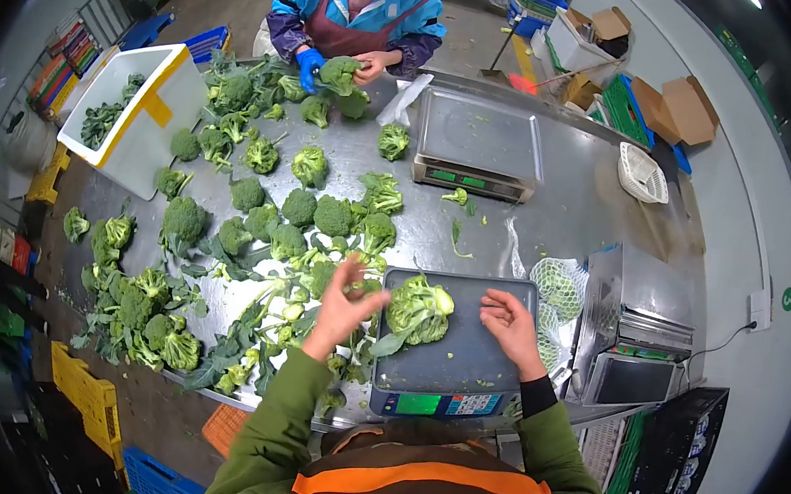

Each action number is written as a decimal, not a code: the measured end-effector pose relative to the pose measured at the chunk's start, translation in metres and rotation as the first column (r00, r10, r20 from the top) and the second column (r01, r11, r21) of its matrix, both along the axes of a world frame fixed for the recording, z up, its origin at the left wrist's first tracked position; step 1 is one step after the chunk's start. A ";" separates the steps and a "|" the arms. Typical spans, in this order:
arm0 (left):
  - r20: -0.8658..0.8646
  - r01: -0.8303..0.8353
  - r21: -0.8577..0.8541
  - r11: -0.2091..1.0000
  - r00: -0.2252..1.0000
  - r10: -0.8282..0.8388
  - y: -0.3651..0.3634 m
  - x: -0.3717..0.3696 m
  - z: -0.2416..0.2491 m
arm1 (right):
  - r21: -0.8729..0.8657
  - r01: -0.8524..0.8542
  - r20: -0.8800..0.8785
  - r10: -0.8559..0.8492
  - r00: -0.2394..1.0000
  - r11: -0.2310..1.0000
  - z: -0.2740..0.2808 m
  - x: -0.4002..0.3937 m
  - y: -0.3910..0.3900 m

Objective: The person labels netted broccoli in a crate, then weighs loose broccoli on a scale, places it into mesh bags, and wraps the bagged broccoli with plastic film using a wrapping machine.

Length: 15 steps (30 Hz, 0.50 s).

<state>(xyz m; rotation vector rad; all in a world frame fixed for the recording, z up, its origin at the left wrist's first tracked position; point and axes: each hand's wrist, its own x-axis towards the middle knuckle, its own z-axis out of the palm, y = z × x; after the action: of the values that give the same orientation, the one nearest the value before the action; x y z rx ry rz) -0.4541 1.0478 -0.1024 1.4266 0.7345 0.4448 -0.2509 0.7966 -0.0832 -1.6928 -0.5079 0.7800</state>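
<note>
A head of broccoli [420, 311] lies on the dark pan of a digital scale [479, 363], its cut stem pointing up to the right. My left hand [347, 305] is open just left of this broccoli, with the fingertips close to its florets. Over the right side of the pan, my right hand [509, 327] is open and holds nothing, its fingers pointing toward the broccoli. The scale's green display [418, 404] and keypad face me. Trimmed broccoli pieces and leaves [291, 313] spread over the metal table left of the scale.
Across the table a person [358, 13] with one blue glove holds broccoli [339, 75]. A second scale [480, 137] stands at the far side. Net-wrapped produce [556, 289] and a metal machine [640, 301] are on the right. A white foam box [170, 86] tilts at the left.
</note>
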 end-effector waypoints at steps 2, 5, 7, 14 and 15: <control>0.003 -0.129 0.089 0.988 0.992 0.129 0.037 0.015 -0.008 | 0.014 0.037 -0.011 -0.037 0.999 0.999 -0.001 0.002 -0.002; 0.075 -0.291 0.121 0.949 0.956 0.284 0.088 0.040 -0.019 | 0.025 0.073 -0.016 -0.073 0.997 0.997 -0.003 0.003 -0.004; 0.085 -0.294 0.083 0.952 0.954 0.287 0.119 0.057 -0.029 | 0.018 0.072 -0.014 -0.072 0.997 0.997 -0.004 0.001 -0.006; 0.058 -0.382 0.170 0.908 0.924 0.378 0.160 0.098 -0.074 | -0.062 0.133 0.018 -0.132 0.991 0.989 -0.004 -0.006 -0.021; 0.067 -0.387 0.100 0.917 0.922 0.382 0.155 0.097 -0.076 | -0.067 0.204 0.025 -0.203 0.979 0.977 -0.005 -0.006 -0.022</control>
<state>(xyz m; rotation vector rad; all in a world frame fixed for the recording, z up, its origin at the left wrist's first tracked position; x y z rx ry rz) -0.3575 1.2023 -0.1787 1.3703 0.9703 0.8333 -0.2571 0.7750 -0.0886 -1.7849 -0.3158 0.6400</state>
